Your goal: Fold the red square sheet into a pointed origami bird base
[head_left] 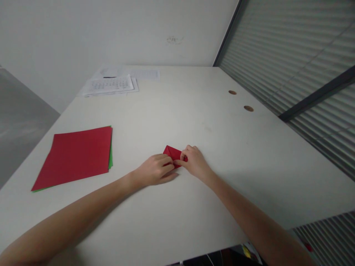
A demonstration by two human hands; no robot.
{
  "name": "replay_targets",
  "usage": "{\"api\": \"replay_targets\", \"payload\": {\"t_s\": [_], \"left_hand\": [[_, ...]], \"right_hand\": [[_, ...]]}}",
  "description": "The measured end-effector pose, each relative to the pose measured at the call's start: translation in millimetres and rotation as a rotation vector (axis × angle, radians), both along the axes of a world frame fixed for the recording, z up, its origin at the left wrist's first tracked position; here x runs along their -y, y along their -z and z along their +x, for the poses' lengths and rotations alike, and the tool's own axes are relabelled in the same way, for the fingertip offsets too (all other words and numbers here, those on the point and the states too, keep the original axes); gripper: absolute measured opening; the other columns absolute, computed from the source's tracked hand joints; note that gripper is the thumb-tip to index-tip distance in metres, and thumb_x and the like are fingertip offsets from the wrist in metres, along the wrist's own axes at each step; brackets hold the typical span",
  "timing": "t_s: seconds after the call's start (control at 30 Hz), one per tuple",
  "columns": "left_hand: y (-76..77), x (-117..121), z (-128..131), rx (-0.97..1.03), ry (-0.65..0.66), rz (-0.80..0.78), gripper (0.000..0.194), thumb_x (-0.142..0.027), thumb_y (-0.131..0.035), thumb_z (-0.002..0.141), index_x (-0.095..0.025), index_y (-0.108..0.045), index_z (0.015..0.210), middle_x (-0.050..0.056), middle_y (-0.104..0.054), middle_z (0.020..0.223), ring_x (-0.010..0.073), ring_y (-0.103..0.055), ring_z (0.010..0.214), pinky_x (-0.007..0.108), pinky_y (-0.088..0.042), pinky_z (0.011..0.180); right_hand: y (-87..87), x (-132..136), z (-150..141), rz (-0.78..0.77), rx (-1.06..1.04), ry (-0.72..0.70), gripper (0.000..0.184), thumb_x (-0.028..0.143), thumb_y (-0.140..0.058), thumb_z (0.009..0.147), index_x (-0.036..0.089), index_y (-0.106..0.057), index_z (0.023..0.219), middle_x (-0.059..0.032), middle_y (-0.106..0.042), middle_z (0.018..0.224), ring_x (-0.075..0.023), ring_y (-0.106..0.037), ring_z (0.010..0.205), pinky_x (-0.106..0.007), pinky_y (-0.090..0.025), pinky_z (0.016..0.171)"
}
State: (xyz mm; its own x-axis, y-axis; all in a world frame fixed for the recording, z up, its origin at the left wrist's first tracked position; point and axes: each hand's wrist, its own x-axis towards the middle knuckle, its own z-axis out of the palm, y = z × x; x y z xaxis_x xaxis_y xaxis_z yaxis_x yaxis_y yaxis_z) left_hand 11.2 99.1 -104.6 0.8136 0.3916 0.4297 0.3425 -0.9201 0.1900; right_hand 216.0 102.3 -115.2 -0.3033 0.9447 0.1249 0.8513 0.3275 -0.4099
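A small piece of folded red paper (173, 151) lies on the white table (177, 210), with a crease running across its visible top. My left hand (158, 169) rests over its left side, fingers bent and pressing on it, the thumb lying lower on the table. From the right, my right hand (195, 161) pinches the paper's right edge between thumb and curled fingers. Both hands hide much of the paper, so its full shape does not show.
To the left lies a stack of red sheets (80, 155) with green sheets (111, 157) under it. Written papers (109, 85) are at the far left. Two round holes (249, 108) pierce the table near the window blinds (299, 48). A wall (124, 29) borders the far edge.
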Motion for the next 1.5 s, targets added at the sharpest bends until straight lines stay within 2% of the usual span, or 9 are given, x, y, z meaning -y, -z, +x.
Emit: {"api": "replay_targets", "payload": {"t_s": [0.07, 0.17, 0.37, 0.47, 0.6, 0.9, 1.1, 1.3, 1.5], "left_hand": [[-0.7, 8.5, 4.0, -0.039, -0.080, 0.018, 0.028, -0.034, -0.046, 0.096, -0.014, -0.066, 0.093, 0.007, -0.061, 0.076, 0.0174, -0.058, 0.069, 0.031, -0.051, 0.064], [-1.7, 17.4, 9.1, -0.083, -0.145, 0.048, 0.025, -0.030, -0.049, 0.093, -0.012, -0.066, 0.090, 0.009, -0.059, 0.080, 0.0198, -0.057, 0.072, 0.035, -0.052, 0.065], [-5.7, 21.1, 11.1, -0.139, -0.138, 0.017, 0.028, -0.036, -0.053, 0.092, -0.010, -0.064, 0.095, 0.011, -0.059, 0.086, 0.0247, -0.058, 0.080, 0.042, -0.054, 0.071], [-4.5, 21.6, 10.7, -0.099, -0.128, -0.031, 0.031, -0.036, -0.055, 0.091, -0.010, -0.062, 0.107, 0.016, -0.061, 0.103, 0.0283, -0.061, 0.097, 0.045, -0.056, 0.083], [2.5, 22.9, 9.8, -0.086, -0.120, -0.061, 0.040, -0.037, -0.054, 0.092, -0.005, -0.060, 0.115, 0.024, -0.057, 0.126, 0.0325, -0.061, 0.114, 0.045, -0.055, 0.094], [6.8, 24.4, 11.0, -0.127, -0.097, -0.029, 0.045, -0.032, -0.052, 0.094, 0.005, -0.059, 0.118, 0.032, -0.058, 0.127, 0.0357, -0.058, 0.122, 0.045, -0.050, 0.103], [4.5, 22.2, 5.2, -0.131, -0.068, -0.030, 0.046, -0.037, -0.049, 0.096, 0.002, -0.058, 0.121, 0.028, -0.058, 0.129, 0.0331, -0.055, 0.125, 0.045, -0.049, 0.105], [5.5, 20.9, 3.7, -0.112, -0.062, -0.003, 0.045, -0.038, -0.050, 0.096, -0.002, -0.059, 0.122, 0.025, -0.060, 0.128, 0.0320, -0.057, 0.124, 0.047, -0.047, 0.106], [5.4, 18.9, 4.5, -0.108, -0.069, -0.023, 0.043, -0.039, -0.051, 0.096, -0.005, -0.061, 0.120, 0.022, -0.061, 0.129, 0.0297, -0.058, 0.122, 0.045, -0.050, 0.104]], "right_hand": [[0.3, 0.1, -0.9, -0.006, -0.007, -0.001, 0.032, 0.046, -0.067, 0.085, 0.021, -0.063, 0.065, -0.0051, -0.060, 0.078, -0.0209, -0.052, 0.077, -0.036, -0.040, 0.076], [-1.8, -0.1, -0.3, -0.014, -0.055, 0.003, 0.034, 0.045, -0.064, 0.087, 0.020, -0.063, 0.064, -0.0051, -0.060, 0.078, -0.0203, -0.053, 0.078, -0.036, -0.041, 0.077], [-14.9, 2.8, 15.7, -0.104, -0.155, 0.005, 0.027, 0.040, -0.065, 0.087, 0.021, -0.069, 0.069, -0.0046, -0.061, 0.085, -0.0195, -0.056, 0.084, -0.037, -0.041, 0.084], [-17.1, 6.9, 20.3, -0.117, -0.118, 0.036, 0.021, 0.042, -0.076, 0.078, 0.023, -0.070, 0.071, -0.0042, -0.059, 0.090, -0.0217, -0.055, 0.092, -0.039, -0.040, 0.089], [-13.4, 9.9, 18.1, -0.114, -0.026, 0.108, 0.026, 0.047, -0.079, 0.072, 0.024, -0.068, 0.072, -0.0047, -0.056, 0.096, -0.0249, -0.051, 0.099, -0.042, -0.037, 0.091], [-12.9, 6.4, 21.6, -0.147, 0.051, 0.141, 0.022, 0.048, -0.071, 0.080, 0.026, -0.068, 0.079, -0.0056, -0.056, 0.103, -0.0268, -0.048, 0.104, -0.043, -0.034, 0.091], [-15.5, 8.3, 19.9, -0.106, 0.125, 0.144, 0.024, 0.049, -0.070, 0.081, 0.025, -0.067, 0.080, -0.0065, -0.058, 0.104, -0.0290, -0.048, 0.104, -0.042, -0.033, 0.086], [-16.1, 10.6, 19.0, -0.133, 0.031, 0.125, 0.025, 0.048, -0.066, 0.085, 0.024, -0.068, 0.076, -0.0045, -0.064, 0.093, -0.0256, -0.051, 0.097, -0.039, -0.031, 0.083], [-17.4, 7.3, 13.4, -0.159, 0.036, 0.139, 0.029, 0.053, -0.072, 0.078, 0.024, -0.069, 0.073, -0.0052, -0.065, 0.091, -0.0273, -0.050, 0.098, -0.040, -0.029, 0.082]]}}
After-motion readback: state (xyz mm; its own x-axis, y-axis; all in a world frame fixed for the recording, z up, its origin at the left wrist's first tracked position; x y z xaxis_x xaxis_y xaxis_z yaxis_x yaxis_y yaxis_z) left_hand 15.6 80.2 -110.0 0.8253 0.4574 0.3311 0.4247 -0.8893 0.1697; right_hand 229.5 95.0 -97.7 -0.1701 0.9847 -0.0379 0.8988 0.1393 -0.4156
